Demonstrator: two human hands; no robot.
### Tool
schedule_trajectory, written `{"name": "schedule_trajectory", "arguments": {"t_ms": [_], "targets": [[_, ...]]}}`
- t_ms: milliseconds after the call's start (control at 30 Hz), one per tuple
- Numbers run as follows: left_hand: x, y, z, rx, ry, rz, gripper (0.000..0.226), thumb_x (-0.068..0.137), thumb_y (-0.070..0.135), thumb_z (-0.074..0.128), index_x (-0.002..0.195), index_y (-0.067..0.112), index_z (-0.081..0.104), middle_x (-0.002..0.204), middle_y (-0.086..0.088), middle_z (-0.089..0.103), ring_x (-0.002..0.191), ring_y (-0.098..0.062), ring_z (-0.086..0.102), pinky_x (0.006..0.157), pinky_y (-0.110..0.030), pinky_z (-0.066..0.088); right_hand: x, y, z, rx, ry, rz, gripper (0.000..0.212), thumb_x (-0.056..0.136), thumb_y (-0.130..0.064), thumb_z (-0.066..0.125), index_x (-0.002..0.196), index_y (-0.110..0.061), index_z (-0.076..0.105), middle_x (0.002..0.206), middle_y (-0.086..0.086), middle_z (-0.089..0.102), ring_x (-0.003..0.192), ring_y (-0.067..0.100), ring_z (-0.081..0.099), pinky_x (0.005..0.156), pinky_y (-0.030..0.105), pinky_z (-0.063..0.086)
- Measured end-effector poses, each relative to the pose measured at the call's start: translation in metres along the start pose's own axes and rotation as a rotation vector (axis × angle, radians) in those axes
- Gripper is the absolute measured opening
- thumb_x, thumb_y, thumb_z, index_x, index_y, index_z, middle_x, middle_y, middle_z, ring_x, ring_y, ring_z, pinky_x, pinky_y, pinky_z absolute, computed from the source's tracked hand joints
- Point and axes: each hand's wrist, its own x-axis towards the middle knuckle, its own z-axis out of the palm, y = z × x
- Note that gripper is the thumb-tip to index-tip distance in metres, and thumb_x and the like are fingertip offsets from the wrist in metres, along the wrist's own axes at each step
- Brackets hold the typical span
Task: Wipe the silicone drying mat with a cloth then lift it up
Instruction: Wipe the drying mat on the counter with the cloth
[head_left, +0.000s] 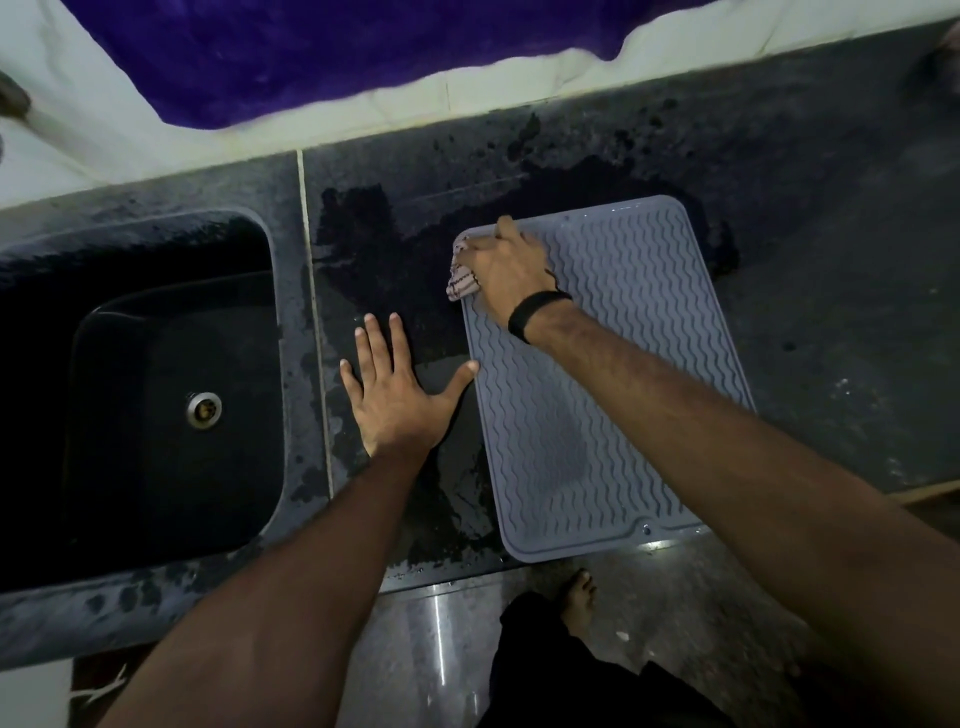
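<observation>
Grey silicone, wavy-ribbed w/ raised rim: drying mat lay flat on dark wet stone counter, just beside sink. Judged mid-wipe, at far left corner. Right hand pressed bunched striped cloth there, fingers curled over it. Left hand lay flat on counter, fingers spread, thumb tip touching mat edge. Next prob. needs sweeps twd near end, then a pinch on the floppy rim to lift.

A dark stone table carries wet patches. Set into its left part is a black sink with a metal drain. Behind hangs purple fabric. Below lies glossy floor.
</observation>
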Motion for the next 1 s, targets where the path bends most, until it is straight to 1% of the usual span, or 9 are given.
{"name": "schedule_trajectory", "arguments": {"t_ms": [100, 167, 300, 433, 533, 633, 767, 867, 1000], "targets": [[0.0, 0.0, 0.0, -0.009, 0.0, 0.004, 0.119, 0.078, 0.1, 0.023, 0.166, 0.023, -0.005, 0.172, -0.004, -0.011, 0.159, -0.021, -0.012, 0.127, -0.051, -0.005, 0.008, 0.012, -0.005, 0.026, 0.044, 0.104, 0.046, 0.085, -0.011, 0.056, 0.131, -0.018, 0.055, 0.137, 0.003, 0.053, 0.131, 0.031, 0.032, 0.097, 0.039, 0.036], [0.0, 0.0, 0.0, -0.006, -0.003, 0.003, 0.12, 0.078, 0.1, 0.023, 0.165, 0.023, -0.005, 0.172, -0.004, -0.012, 0.159, -0.02, -0.013, 0.127, -0.051, -0.006, 0.015, 0.014, -0.007, 0.014, 0.033, 0.153, 0.044, 0.086, -0.01, 0.054, 0.129, -0.016, 0.056, 0.135, 0.004, 0.055, 0.132, 0.032, 0.032, 0.097, 0.04, 0.037], [0.0, 0.0, 0.0, 0.001, -0.003, -0.001, 0.12, 0.077, 0.101, 0.02, 0.165, 0.023, -0.005, 0.172, -0.004, -0.011, 0.159, -0.021, -0.012, 0.127, -0.05, -0.006, 0.017, -0.009, -0.002, -0.015, -0.019, 0.084, 0.034, 0.093, -0.012, 0.047, 0.125, -0.015, 0.059, 0.132, 0.005, 0.055, 0.132, 0.032, 0.031, 0.1, 0.041, 0.037], [0.0, -0.001, 0.0, 0.009, -0.007, -0.004, 0.12, 0.076, 0.101, 0.017, 0.165, 0.023, -0.006, 0.172, -0.004, -0.013, 0.158, -0.021, -0.013, 0.127, -0.051, -0.006, -0.001, -0.017, 0.008, -0.011, 0.014, -0.002, 0.038, 0.096, -0.016, 0.041, 0.131, -0.016, 0.055, 0.139, 0.005, 0.049, 0.132, 0.032, 0.032, 0.103, 0.043, 0.036], [0.0, 0.0, 0.0, 0.003, -0.004, -0.001, 0.119, 0.077, 0.1, 0.019, 0.165, 0.023, -0.006, 0.172, -0.004, -0.012, 0.159, -0.021, -0.012, 0.127, -0.051, -0.005, -0.015, -0.01, 0.012, 0.023, 0.021, -0.06, 0.04, 0.093, -0.014, 0.045, 0.132, -0.018, 0.056, 0.14, 0.002, 0.049, 0.131, 0.029, 0.033, 0.102, 0.042, 0.034], [0.0, 0.002, 0.0, -0.001, 0.006, -0.002, 0.118, 0.078, 0.099, 0.021, 0.166, 0.024, -0.005, 0.172, -0.004, -0.011, 0.159, -0.021, -0.011, 0.128, -0.051, -0.004, -0.013, -0.002, 0.009, 0.065, 0.056, -0.027, 0.045, 0.089, -0.011, 0.052, 0.133, -0.018, 0.054, 0.139, 0.004, 0.051, 0.131, 0.03, 0.033, 0.101, 0.042, 0.035], [0.0, 0.001, 0.0, -0.003, 0.01, 0.003, 0.119, 0.077, 0.1, 0.02, 0.166, 0.024, -0.004, 0.173, -0.004, -0.01, 0.159, -0.021, -0.011, 0.128, -0.051, -0.004, 0.011, 0.0, 0.001, 0.037, 0.073, 0.061, 0.051, 0.086, -0.005, 0.053, 0.136, -0.014, 0.05, 0.143, 0.007, 0.047, 0.131, 0.033, 0.033, 0.096, 0.043, 0.039], [0.001, 0.0, 0.001, 0.002, 0.011, 0.001, 0.119, 0.077, 0.1, 0.02, 0.166, 0.024, -0.004, 0.173, -0.004, -0.01, 0.159, -0.021, -0.01, 0.128, -0.051, -0.003, 0.013, -0.006, 0.008, -0.021, 0.023, 0.034, 0.047, 0.089, -0.006, 0.052, 0.135, -0.011, 0.05, 0.143, 0.009, 0.045, 0.133, 0.034, 0.032, 0.098, 0.043, 0.037], [0.001, -0.001, 0.004, 0.006, 0.023, -0.001, 0.119, 0.078, 0.1, 0.02, 0.166, 0.024, -0.004, 0.173, -0.004, -0.009, 0.159, -0.021, -0.01, 0.128, -0.052, -0.002, -0.008, -0.005, 0.019, -0.012, 0.062, -0.036, 0.047, 0.088, -0.005, 0.05, 0.135, -0.012, 0.052, 0.146, 0.007, 0.042, 0.13, 0.033, 0.034, 0.101, 0.045, 0.035]]}}
